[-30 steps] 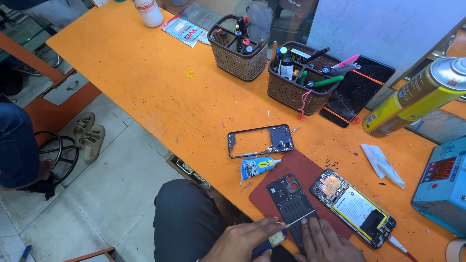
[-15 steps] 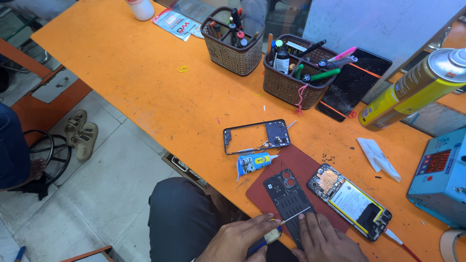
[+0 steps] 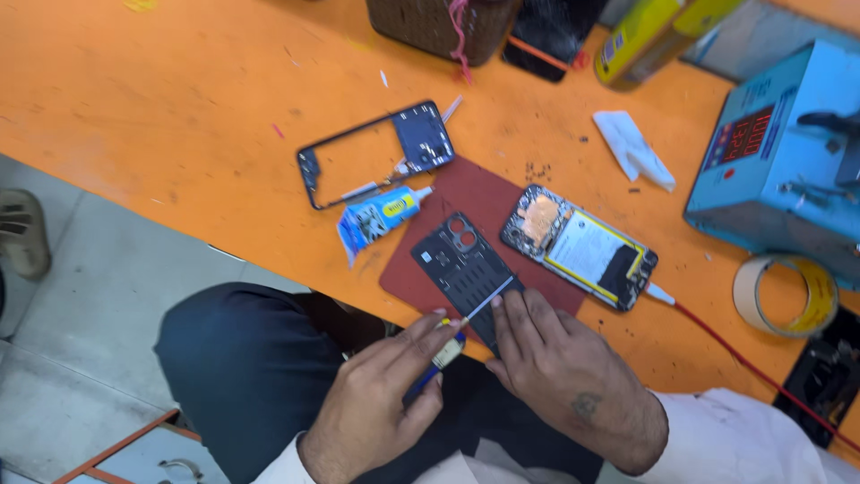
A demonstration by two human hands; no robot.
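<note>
Lower centre: left hand [image 3: 376, 403] pinches a screwdriver [image 3: 466, 323] onto the black inner cover [image 3: 466, 269] (right hand [image 3: 555, 367] flat, steadying); next needs steady pressure.

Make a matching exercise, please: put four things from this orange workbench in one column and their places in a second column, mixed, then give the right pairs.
Things
1. empty black phone frame
2. crumpled blue glue tube
3. opened phone with yellow-edged battery
4. roll of beige tape

Places
A. on the dark red mat, cable plugged in
B. far right, below the blue box
C. bare table, above the glue tube
D. at the mat's left edge

Pairs: 1-C, 2-D, 3-A, 4-B
</note>
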